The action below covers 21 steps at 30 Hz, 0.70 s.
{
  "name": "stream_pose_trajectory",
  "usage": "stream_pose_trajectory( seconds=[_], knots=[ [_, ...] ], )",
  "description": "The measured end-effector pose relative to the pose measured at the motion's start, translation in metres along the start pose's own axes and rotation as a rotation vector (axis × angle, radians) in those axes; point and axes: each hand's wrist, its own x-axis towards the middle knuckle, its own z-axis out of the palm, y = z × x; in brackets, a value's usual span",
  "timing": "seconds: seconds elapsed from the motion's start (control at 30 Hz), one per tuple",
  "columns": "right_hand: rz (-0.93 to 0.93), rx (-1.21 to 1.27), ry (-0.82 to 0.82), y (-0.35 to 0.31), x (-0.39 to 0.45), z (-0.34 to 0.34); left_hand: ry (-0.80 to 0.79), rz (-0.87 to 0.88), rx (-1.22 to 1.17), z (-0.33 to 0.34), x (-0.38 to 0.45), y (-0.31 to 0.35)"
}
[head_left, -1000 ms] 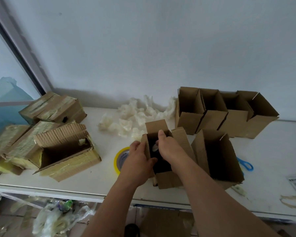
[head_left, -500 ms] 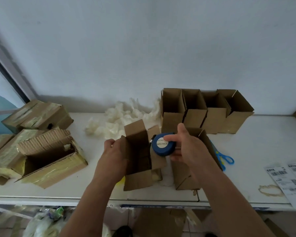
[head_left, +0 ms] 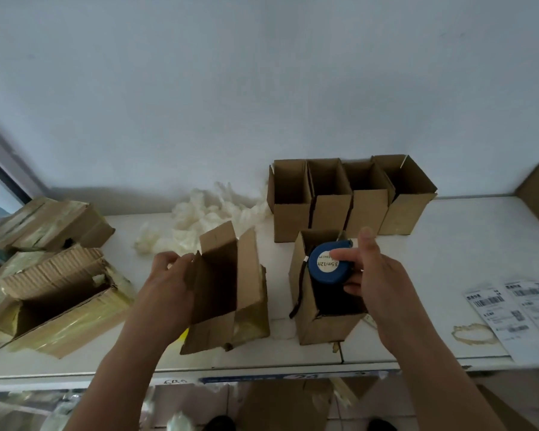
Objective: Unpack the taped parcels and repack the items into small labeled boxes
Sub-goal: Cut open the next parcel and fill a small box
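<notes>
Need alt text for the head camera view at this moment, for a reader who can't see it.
A person's right hand holds a blue tape measure at the mouth of a small open cardboard box, while the left hand grips an opened parcel beside it. Four empty boxes stand behind; shipping labels lie at right.

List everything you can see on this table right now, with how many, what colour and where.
blue tape measure: one, blue, white round label, at the mouth of the near small box
near small box: one, brown, front centre
back-row boxes: four, brown, open, by the wall
opened parcel: one, brown, left of the small box
taped parcels: several, brown with yellowish tape, left side
white padding: one pile, white, back centre
label sheets: two at least, white, right edge
table: one, white
left hand: holds the opened parcel
right hand: fingers hold the tape measure
</notes>
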Motion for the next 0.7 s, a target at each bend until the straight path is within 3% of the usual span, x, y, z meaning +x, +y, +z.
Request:
stream_pose_trajectory(
  seconds=[0.2,0.3,0.37,0.43,0.53,0.7],
  knots=[
    [-0.03,-0.05,0.021,0.003,0.006,-0.009,-0.127,0.038,0.14,0.01,-0.001,0.013],
    [-0.003,0.006,0.015,0.007,0.009,-0.014,0.027,0.059,0.138,0.007,-0.007,0.039],
    [0.016,0.05,0.023,0.008,0.012,-0.016,0.147,0.131,-0.019,0.007,-0.015,0.073],
    [0.011,0.053,0.045,0.009,0.013,-0.019,0.084,0.183,-0.17,0.017,-0.023,0.107],
    [-0.03,-0.025,0.063,0.012,0.014,-0.022,-0.134,0.256,-0.19,0.05,-0.034,0.135],
    [-0.031,-0.133,0.037,0.014,0.017,-0.027,-0.227,0.221,-0.153,0.067,-0.023,0.132]
  ],
)
